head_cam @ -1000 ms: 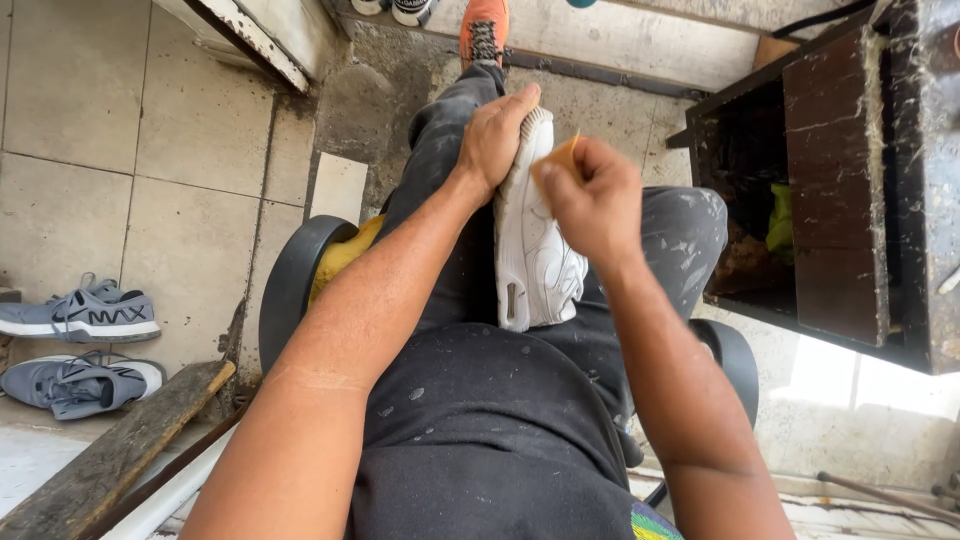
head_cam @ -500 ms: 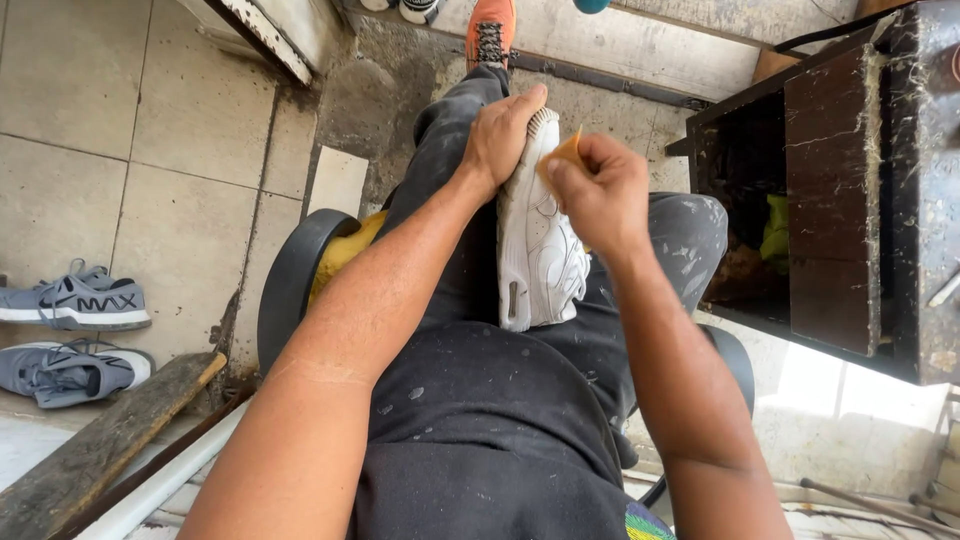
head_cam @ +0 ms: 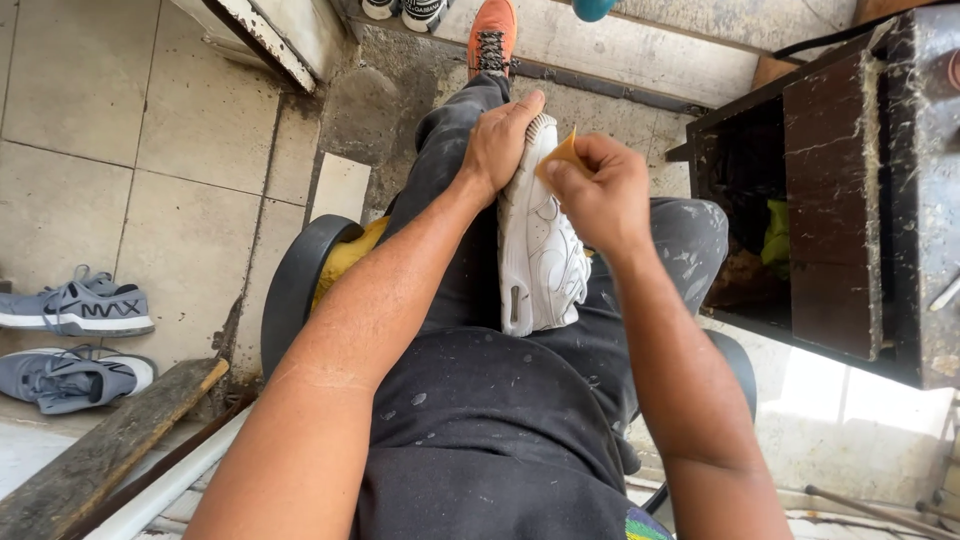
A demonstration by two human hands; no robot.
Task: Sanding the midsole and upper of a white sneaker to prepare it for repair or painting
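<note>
Since 0.5 s ago little has shifted: both hands sit at the far end of the white shoe as before, and the view has only nudged so the 2 grey shoes lie slightly lower at the left edge.

Pale tiles of the floor fill the left side, and a dark, grimy cabinet stands open at the right. The person sits on a black chair with a yellow cushion, legs in paint-flecked dark trousers, the left leg stretched far to an orange shoe. A worn plank lies near left, just beside the 2 grey shoes.

The white shoe rests lengthwise on the lap between the thighs. The left hand is closed over its far left side, fingers wrapped on the edge, holding it steady. The right hand is closed, pinching a small tan pad between thumb and fingers and pressing it against the shoe's far right side.
</note>
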